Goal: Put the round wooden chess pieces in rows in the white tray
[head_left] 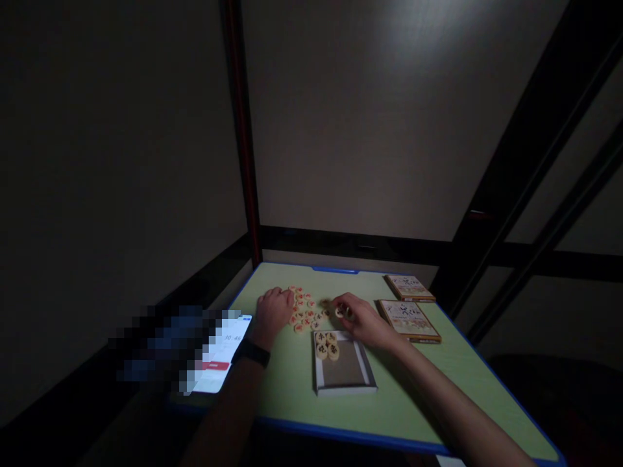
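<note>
Between the finger and thumb of my right hand [364, 320] is a round Chinese chess piece [340, 312] with a dark character, held above the table just behind the open box tray [341, 375]. Four-piece clusters aside, several black-marked pieces [327, 346] lie flat in the tray's far left corner. My left hand [275, 312], a dark band on its wrist, rests with curled fingers at the left edge of the loose red-marked pieces [306, 316]. What its fingers may hold is hidden. A few dark-marked pieces [317, 319] lie between the two hands.
Two flat printed boxes [409, 320] lie at the table's right side, one behind the other. A lit phone [221, 357] is at the left edge. The green table [302, 408] has a blue rim and stands close to the walls.
</note>
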`<state>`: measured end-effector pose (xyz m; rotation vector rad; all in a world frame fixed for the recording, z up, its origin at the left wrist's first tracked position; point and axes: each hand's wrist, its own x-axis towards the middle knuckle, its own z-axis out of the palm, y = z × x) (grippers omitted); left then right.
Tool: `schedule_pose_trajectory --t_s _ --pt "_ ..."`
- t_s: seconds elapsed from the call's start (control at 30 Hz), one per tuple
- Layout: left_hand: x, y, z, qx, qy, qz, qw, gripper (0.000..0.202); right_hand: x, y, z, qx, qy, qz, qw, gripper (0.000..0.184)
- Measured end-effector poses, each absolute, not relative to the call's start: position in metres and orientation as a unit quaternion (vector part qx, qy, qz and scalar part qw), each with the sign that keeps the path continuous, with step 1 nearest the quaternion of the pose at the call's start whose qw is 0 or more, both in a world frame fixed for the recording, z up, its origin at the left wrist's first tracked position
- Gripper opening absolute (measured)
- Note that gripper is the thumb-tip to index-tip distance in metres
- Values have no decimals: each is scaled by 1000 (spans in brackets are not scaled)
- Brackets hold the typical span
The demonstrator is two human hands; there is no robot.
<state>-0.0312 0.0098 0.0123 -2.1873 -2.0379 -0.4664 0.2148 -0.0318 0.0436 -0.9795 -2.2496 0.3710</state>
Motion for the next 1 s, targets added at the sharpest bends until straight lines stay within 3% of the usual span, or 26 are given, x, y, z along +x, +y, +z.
schedule_pose_trajectory --t_s 0.37,0.53,0.9,1.0 --pt "-37 24 -3 -733 -649 -195 54 41 220 -21 37 -389 -774 360 347 23" --pt "-39 33 -11 -744 -632 -211 56 37 212 -36 49 -367 -797 333 345 21" --pt "-48 44 -15 -758 -591 -263 77 35 199 -70 65 -277 -888 306 201 25" --pt "-47 45 -16 -750 -591 -285 89 34 197 -76 62 -266 -899 315 146 36"
